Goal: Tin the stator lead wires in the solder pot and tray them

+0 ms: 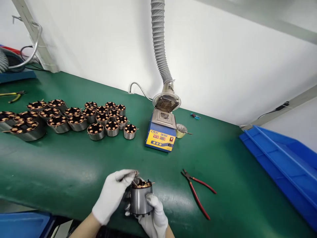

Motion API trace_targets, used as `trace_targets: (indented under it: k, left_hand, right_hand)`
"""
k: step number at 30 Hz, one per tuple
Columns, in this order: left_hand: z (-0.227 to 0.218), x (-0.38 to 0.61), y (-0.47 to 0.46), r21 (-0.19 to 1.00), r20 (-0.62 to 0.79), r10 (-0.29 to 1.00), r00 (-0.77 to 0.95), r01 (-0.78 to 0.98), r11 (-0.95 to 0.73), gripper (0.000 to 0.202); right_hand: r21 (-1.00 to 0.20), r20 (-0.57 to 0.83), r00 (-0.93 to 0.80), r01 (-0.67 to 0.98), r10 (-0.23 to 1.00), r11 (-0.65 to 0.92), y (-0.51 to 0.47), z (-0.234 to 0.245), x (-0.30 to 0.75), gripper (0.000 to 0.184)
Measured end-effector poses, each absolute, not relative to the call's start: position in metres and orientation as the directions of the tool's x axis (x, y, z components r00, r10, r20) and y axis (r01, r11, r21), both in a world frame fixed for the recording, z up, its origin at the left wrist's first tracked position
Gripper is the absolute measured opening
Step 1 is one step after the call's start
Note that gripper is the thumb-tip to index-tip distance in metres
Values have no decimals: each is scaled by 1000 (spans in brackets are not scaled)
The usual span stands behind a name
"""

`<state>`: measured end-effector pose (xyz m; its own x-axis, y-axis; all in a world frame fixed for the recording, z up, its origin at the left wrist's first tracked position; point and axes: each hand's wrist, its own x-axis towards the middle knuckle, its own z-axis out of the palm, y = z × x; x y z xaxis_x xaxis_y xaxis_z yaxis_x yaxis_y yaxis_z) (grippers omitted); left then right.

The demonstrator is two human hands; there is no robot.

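Stator point(141, 202), copper-wound with a bare metal body, is held upright between my left hand point(111, 191) and right hand point(158, 215), over the near part of the surface point(235, 165). Right hand: curled around the lower body, thumb on the side facing the camera, some fingertips showing past the far side; it carries the grip. Left hand: thumb and forefinger drawn together at the upper rim, beside a copper lead point(134, 182). I cannot tell whether wire lies between the tips.

For good work at the winding end, I judge it best to let the right hand take the full load, so that the left is free for fine handling. Tilt the rim toward the camera. Move a lead gently, by its end; a sharp bend could damage it. Mind the black tabs point(149, 181), which may snag glove fabric.

Red-handled cutting pliers point(188, 177) lie to the right, jaws pointing away from me, handles spread. Beyond the hands stands a solder pot point(160, 137), an exhaust hood point(167, 103) at its rear on a flexible duct point(158, 36). A small cup point(181, 132) sits just beside it. Further stators point(96, 132) stand in loose rows to the left. A blue bin point(284, 165) is at the far right.
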<state>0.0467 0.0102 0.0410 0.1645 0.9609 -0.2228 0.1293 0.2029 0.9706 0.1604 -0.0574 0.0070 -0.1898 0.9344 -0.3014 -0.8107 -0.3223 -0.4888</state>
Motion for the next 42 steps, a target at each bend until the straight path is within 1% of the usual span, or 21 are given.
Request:
trace_targets:
  k: [2,4,6,8,10,12,14,16,17,19,20,23,25,27,29,32,33,35,37,40,42]
  left_hand:
    - [39,51,18,940,-334,942,16,-63,335,46]
    - [32,49,21,937,-300,954,20,-182,298,51]
    - [25,41,16,970,-191,960,205,-107,216,55]
    - [19,35,7,993,-118,887,446,40,112,73]
    - [19,34,-1,991,-72,833,549,137,-5,90]
    - [23,40,-4,993,-85,805,588,121,17,97]
    - [32,51,0,981,-178,816,549,31,193,85]
    - [41,61,9,928,-297,885,358,-111,356,49]
    - [43,65,15,915,-326,917,230,-166,367,33]
    - [43,66,22,918,-323,946,42,-228,323,36]
    - [40,64,23,917,-317,948,19,-248,312,40]
    - [26,52,14,909,-310,913,265,-200,367,50]
    - [18,44,1,941,-263,823,504,-53,334,83]
    - [17,42,-8,976,-205,789,579,62,208,101]
    - [22,45,-10,979,-200,829,522,76,188,88]
    - [31,55,3,918,-346,892,290,-93,387,34]
    - [32,57,8,891,-387,899,205,-169,422,23]
    - [32,58,17,869,-391,918,69,-300,393,32]
    - [32,55,19,855,-358,932,57,-381,352,43]
    - [42,50,8,804,-404,863,304,-333,493,57]
    - [51,51,0,794,-472,800,370,-216,568,52]
  right_hand:
    - [-464,-302,-259,-801,917,-379,-58,3,163,41]
    - [-424,-314,-303,-803,900,-418,-58,1,166,45]
    - [-378,-368,-309,-812,877,-444,-59,0,167,49]
    - [-355,-479,-241,-826,844,-437,-60,0,168,49]
    - [-386,-569,-137,-826,811,-411,-60,-1,168,47]
    - [-433,-574,-100,-806,813,-405,-60,-1,166,48]
    - [-435,-522,-171,-789,836,-433,-59,-1,165,50]
    - [-418,-453,-259,-783,853,-460,-59,-1,164,51]
    - [-417,-417,-285,-784,863,-461,-59,0,164,51]
    - [-413,-367,-300,-796,881,-443,-59,1,165,54]
    - [-400,-363,-303,-803,881,-441,-59,1,166,56]
    - [-377,-422,-282,-810,862,-449,-56,3,168,63]
    - [-392,-455,-253,-804,854,-447,-54,3,170,64]
    - [-403,-463,-251,-794,850,-454,-54,0,171,63]
    - [-397,-460,-282,-783,842,-478,-56,-3,172,63]
    - [-377,-444,-354,-760,823,-530,-60,-8,171,66]
    - [-360,-426,-385,-758,819,-544,-61,-9,171,66]
    - [-330,-358,-438,-767,825,-551,-63,-11,169,69]
    - [-323,-289,-440,-791,850,-519,-64,-10,168,72]
    - [-358,-319,-405,-786,857,-505,-63,-4,165,66]
    - [-401,-364,-376,-763,852,-508,-62,2,163,54]
